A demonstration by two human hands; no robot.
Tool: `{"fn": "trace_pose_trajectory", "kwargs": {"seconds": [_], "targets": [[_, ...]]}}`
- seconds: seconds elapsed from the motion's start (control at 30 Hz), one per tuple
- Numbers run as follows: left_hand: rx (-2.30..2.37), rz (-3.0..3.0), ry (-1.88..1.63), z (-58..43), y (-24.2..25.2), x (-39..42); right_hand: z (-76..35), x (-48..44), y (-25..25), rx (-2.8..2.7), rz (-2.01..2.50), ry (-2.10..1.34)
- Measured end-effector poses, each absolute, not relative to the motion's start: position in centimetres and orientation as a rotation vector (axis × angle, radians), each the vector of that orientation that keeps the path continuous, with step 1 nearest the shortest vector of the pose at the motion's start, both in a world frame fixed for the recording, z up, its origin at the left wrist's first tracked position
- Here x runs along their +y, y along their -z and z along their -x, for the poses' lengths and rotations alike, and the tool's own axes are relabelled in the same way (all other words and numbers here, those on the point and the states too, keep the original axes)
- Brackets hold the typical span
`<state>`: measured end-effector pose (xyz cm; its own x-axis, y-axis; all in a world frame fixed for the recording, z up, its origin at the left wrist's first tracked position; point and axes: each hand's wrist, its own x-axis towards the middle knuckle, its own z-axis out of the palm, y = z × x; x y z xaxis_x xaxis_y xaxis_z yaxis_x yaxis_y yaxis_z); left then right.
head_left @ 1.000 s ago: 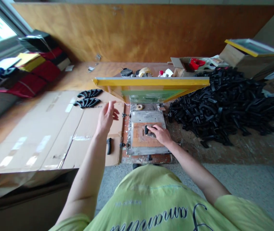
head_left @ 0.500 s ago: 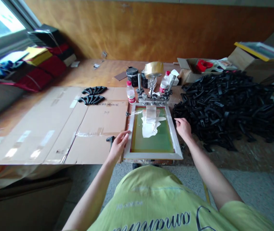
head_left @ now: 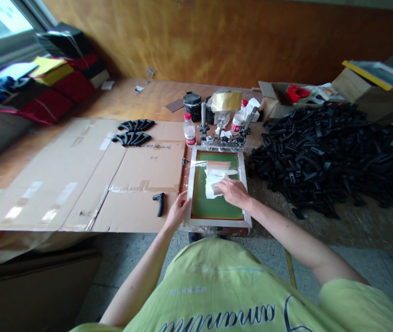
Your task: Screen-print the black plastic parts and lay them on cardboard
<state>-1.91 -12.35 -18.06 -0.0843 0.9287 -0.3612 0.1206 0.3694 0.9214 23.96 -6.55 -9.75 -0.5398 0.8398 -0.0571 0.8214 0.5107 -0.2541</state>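
Mid-frame, the right hand [head_left: 234, 192] pinched a pale scraper [head_left: 216, 188] in white paint [head_left: 211, 183] on the flat screen [head_left: 213, 210], left hand [head_left: 178, 208] touching its edge, grip unclear, with two rows of handles [head_left: 132, 139] seemingly done upper left, a whole heap [head_left: 327, 161] left at right!

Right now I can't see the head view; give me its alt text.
A person's right hand is at a white patch on a framed green screen, its grip unclear; the left hand is at the left side of the frame. Leftward, curved black pieces lie on cardboard; rightward sits a large black heap.
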Motion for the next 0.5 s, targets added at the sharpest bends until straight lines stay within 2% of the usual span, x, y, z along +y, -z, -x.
{"fn": "trace_pose_trajectory", "kwargs": {"seconds": [0.13, 0.23, 0.33, 0.5], "targets": [[1.507, -0.935, -0.920, 1.6, 17.3, -12.4, -25.0, -7.3, 9.0, -2.793, 1.302, -0.498], [1.496, -0.910, -0.932, 1.6, 17.1, -12.4, -24.5, -6.0, 8.6, -2.731, 1.416, -0.443], [1.456, -0.932, -0.927, 1.7, 17.4, -12.4, -23.9, -6.2, 9.5, -2.631, 1.454, -0.334], [1.430, -0.925, -0.928, 1.6, 17.2, -12.5, -24.5, -8.5, 10.9, -2.672, 1.323, -0.451]]}}
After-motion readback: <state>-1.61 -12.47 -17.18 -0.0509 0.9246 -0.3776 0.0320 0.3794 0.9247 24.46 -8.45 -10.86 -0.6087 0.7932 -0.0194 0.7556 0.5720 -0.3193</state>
